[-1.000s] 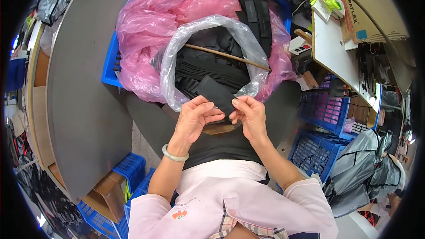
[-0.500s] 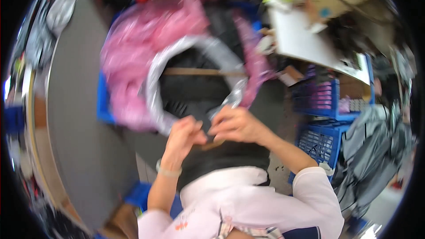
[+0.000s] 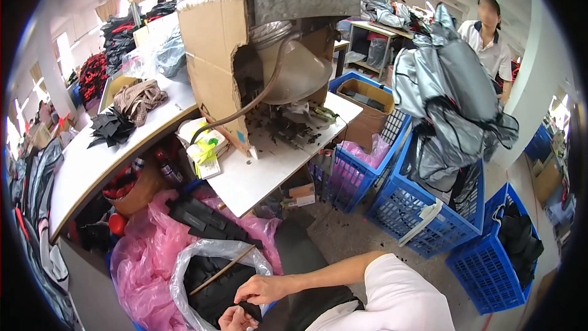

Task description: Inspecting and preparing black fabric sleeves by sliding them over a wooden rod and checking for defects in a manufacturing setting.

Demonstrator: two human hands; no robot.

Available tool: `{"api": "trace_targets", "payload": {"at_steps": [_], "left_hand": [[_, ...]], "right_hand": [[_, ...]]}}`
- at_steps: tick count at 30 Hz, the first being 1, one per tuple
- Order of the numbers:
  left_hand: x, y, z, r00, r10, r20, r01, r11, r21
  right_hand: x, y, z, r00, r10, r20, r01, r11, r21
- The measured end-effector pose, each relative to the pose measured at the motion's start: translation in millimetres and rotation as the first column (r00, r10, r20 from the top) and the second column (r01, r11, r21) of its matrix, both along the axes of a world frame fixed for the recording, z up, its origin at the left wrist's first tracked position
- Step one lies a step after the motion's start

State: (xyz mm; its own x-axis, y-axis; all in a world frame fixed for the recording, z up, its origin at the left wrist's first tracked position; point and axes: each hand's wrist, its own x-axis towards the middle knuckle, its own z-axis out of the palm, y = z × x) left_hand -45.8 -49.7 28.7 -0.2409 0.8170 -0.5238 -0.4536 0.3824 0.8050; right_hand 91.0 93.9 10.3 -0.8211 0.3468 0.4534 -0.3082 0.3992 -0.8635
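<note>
Low in the view, my right hand (image 3: 262,289) reaches in from the right with its fingers bent down, pinching the edge of a small black piece of material (image 3: 251,310). Just below it, my left hand (image 3: 233,319) grips the same piece with its fingers closed; the picture's lower edge cuts part of it off. Both hands are at the near side of a clear plastic bag (image 3: 178,274) whose rim is folded open. Flat black pieces (image 3: 211,294) lie inside it, and a thin brown stick (image 3: 222,270) slants across the opening.
Pink plastic (image 3: 144,251) surrounds the bag. Ahead, a white tabletop (image 3: 242,187) carries a cardboard shield (image 3: 214,55) and black scraps. Blue crates (image 3: 422,224) stand at the right, one piled with silver-grey covers (image 3: 453,86). A person (image 3: 490,40) stands behind them.
My view has swung up, bringing the tabletop, crates and room into sight. The hands and bag now sit lower in the picture, and the black piece between my fingers shows clearly.
</note>
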Motion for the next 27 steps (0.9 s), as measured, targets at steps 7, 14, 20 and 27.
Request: {"api": "trace_targets", "payload": {"at_steps": [7,14,20,27], "left_hand": [[5,9,-6,0.992,-0.121,0.02,0.121,0.992,0.031],[0,14,-9,0.964,-0.062,0.257,0.045,0.996,0.071],[17,23,2,0.982,0.173,0.081,-0.182,0.976,0.123],[25,21,-6,0.984,0.138,-0.112,-0.105,0.96,0.26]], "right_hand": [[2,1,15,0.963,0.109,0.247,-0.107,0.994,-0.022],[8,4,9,0.934,0.174,0.313,-0.063,0.94,-0.335],[7,-2,4,0.934,-0.201,0.294,0.226,0.973,-0.053],[6,-12,13,0.895,-0.43,0.12,0.428,0.903,0.047]]}}
